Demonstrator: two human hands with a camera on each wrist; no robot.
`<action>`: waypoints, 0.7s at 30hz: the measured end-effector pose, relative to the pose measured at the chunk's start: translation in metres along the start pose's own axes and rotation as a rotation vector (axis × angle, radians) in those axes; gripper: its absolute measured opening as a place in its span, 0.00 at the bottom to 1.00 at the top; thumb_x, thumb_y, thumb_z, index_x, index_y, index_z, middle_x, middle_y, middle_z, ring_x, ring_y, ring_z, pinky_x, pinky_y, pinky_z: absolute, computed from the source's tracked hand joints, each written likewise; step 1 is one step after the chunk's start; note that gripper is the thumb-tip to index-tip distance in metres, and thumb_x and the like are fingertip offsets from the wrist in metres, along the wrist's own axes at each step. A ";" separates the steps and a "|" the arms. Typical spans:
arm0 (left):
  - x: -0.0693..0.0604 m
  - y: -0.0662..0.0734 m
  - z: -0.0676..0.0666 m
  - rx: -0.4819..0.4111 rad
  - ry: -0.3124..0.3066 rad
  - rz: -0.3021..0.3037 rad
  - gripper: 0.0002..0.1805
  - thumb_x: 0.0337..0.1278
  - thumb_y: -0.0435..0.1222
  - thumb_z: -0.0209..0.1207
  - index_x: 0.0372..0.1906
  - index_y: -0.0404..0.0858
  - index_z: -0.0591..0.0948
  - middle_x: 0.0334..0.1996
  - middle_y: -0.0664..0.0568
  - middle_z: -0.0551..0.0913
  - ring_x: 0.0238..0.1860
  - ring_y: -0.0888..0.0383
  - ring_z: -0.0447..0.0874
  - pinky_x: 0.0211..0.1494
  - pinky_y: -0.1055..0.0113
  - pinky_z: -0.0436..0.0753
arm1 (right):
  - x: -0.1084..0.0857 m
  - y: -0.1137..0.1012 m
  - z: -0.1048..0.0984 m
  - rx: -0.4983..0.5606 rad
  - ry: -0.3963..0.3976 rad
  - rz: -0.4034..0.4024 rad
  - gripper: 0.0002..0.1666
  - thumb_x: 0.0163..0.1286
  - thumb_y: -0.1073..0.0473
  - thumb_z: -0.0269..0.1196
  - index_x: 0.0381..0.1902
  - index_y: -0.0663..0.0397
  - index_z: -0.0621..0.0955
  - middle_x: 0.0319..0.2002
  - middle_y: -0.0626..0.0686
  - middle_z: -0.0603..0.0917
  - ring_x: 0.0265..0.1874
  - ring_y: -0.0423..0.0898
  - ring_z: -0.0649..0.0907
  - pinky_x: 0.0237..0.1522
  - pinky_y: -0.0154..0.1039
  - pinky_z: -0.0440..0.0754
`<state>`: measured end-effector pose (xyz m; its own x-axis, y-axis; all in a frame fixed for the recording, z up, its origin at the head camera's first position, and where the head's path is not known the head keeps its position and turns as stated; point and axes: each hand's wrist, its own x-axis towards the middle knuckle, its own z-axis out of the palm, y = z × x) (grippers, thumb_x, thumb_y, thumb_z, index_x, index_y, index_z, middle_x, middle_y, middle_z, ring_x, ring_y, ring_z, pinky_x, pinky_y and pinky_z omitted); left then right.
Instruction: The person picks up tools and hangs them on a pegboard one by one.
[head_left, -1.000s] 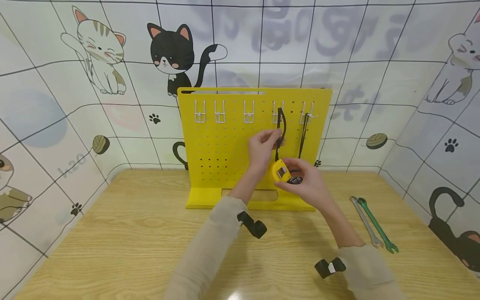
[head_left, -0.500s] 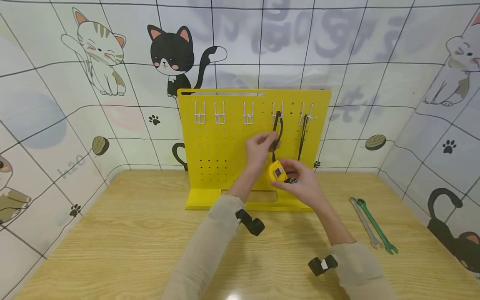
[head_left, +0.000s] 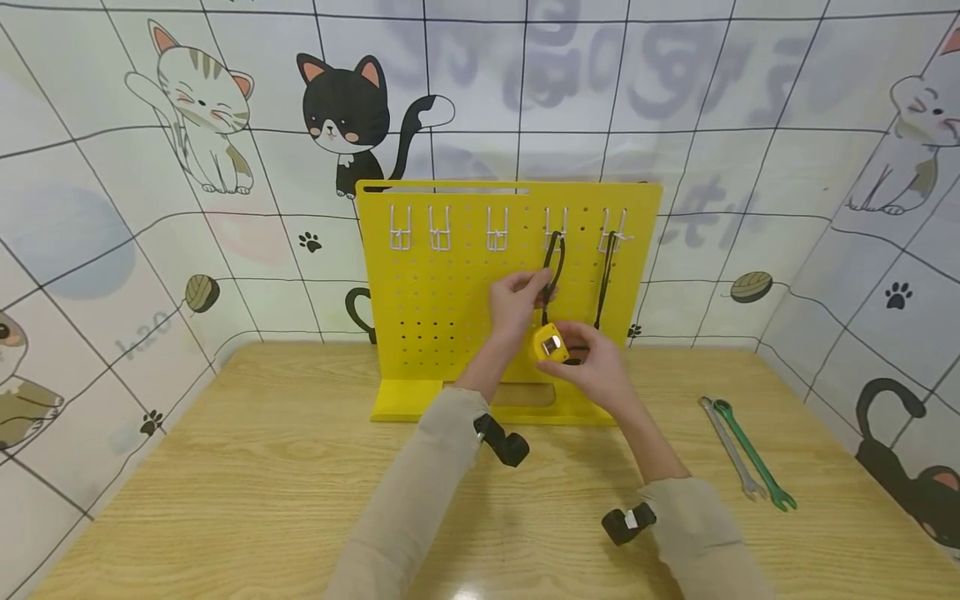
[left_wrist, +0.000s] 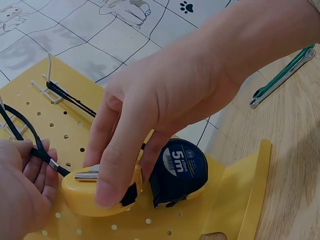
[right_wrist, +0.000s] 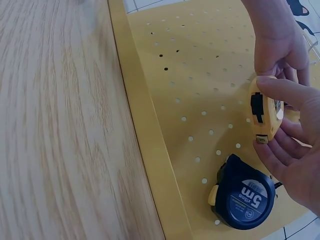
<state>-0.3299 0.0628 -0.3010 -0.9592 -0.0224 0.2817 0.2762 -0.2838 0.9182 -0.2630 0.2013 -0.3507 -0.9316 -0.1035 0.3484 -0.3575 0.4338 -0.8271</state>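
Note:
A yellow tape measure (head_left: 550,342) is held by my right hand (head_left: 592,362), thumb and fingers on its sides. Just above it, my left hand (head_left: 516,304) pinches its black strap (head_left: 557,262). The strap's loop reaches up to a white wire hook (head_left: 556,218), second from the right on the yellow pegboard (head_left: 457,287); whether it fully sits over the hook is hard to tell. A dark 5m tape measure (right_wrist: 246,197) hangs by its own strap (head_left: 606,275) from the rightmost hook (head_left: 615,221), mostly behind my right hand in the head view.
To the right on the wooden table (head_left: 262,492) lie a silver wrench (head_left: 731,446) and a green wrench (head_left: 753,454), side by side. More white hooks (head_left: 439,229) line the board's upper left. A cat-print cloth (head_left: 480,92) stands behind the board.
Both hands have shifted a little left, with the left hand also lower. The yellow tape measure has moved left with them, and its strap loop has come down lower against the hook.

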 end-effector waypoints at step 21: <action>-0.003 -0.010 -0.011 0.125 -0.066 0.096 0.09 0.66 0.34 0.65 0.42 0.31 0.88 0.35 0.42 0.89 0.33 0.54 0.87 0.40 0.66 0.87 | 0.004 0.012 0.018 -0.079 0.064 0.004 0.39 0.56 0.60 0.78 0.63 0.65 0.75 0.55 0.62 0.80 0.53 0.58 0.80 0.59 0.51 0.79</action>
<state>-0.3300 0.0549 -0.3144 -0.9232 0.0209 0.3837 0.3756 -0.1615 0.9126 -0.2726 0.1903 -0.3668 -0.9261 -0.0451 0.3746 -0.3449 0.5037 -0.7920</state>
